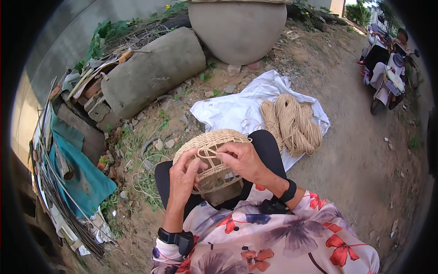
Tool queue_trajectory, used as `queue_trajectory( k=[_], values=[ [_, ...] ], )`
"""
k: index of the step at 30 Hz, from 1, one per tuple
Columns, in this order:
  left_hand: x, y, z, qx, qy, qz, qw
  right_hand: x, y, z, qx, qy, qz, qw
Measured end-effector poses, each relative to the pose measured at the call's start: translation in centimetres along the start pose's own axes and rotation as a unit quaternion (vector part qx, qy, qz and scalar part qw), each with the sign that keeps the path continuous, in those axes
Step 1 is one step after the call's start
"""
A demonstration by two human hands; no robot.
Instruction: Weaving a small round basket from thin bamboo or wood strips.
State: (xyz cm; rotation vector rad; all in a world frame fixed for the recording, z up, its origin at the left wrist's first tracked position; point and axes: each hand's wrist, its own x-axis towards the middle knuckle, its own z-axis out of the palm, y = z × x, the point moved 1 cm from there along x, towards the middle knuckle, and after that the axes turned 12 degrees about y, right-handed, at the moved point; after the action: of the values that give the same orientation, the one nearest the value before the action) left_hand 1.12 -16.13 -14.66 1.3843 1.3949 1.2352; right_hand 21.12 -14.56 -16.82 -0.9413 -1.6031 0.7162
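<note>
A woven basket of tan cord rests in my lap between my knees, with open gaps in its near side. My left hand is at the basket's left part, its fingers bent and closed on the cord near the gaps. On the right, my right hand pinches a strand of cord between thumb and forefinger. The two hands are close together, with the strand looped between them. Just beyond my right knee, thick hanks of tan cord lie on a white cloth.
A concrete cylinder lies at the upper left, near a large rounded grey vessel. Bricks, a teal sheet and bundled rods are piled at left. A person is by a parked scooter at the upper right.
</note>
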Motion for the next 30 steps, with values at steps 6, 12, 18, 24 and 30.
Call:
queue_trajectory(
  k=[6,12,18,24,30],
  values=[
    [0.1,-1.8,1.1,0.292,0.02,0.262,0.92,1.0,0.4,-0.7,-0.16,0.031,0.035,0.986],
    [1.5,-1.3,2.8,0.116,-0.05,0.058,0.99,2.9,0.9,-1.2,-0.295,-0.033,-0.033,0.954],
    [0.8,-1.5,2.2,0.21,0.022,0.194,0.958,3.7,2.1,1.7,-0.333,-0.074,-0.112,0.933],
    [2.3,-2.8,1.9,0.12,-0.068,0.147,0.979,2.9,1.4,2.8,-0.361,-0.139,-0.118,0.915],
    [2.6,-1.9,2.2,0.201,-0.119,0.154,0.96,2.1,1.9,3.0,-0.285,-0.075,-0.135,0.946]
  ],
)
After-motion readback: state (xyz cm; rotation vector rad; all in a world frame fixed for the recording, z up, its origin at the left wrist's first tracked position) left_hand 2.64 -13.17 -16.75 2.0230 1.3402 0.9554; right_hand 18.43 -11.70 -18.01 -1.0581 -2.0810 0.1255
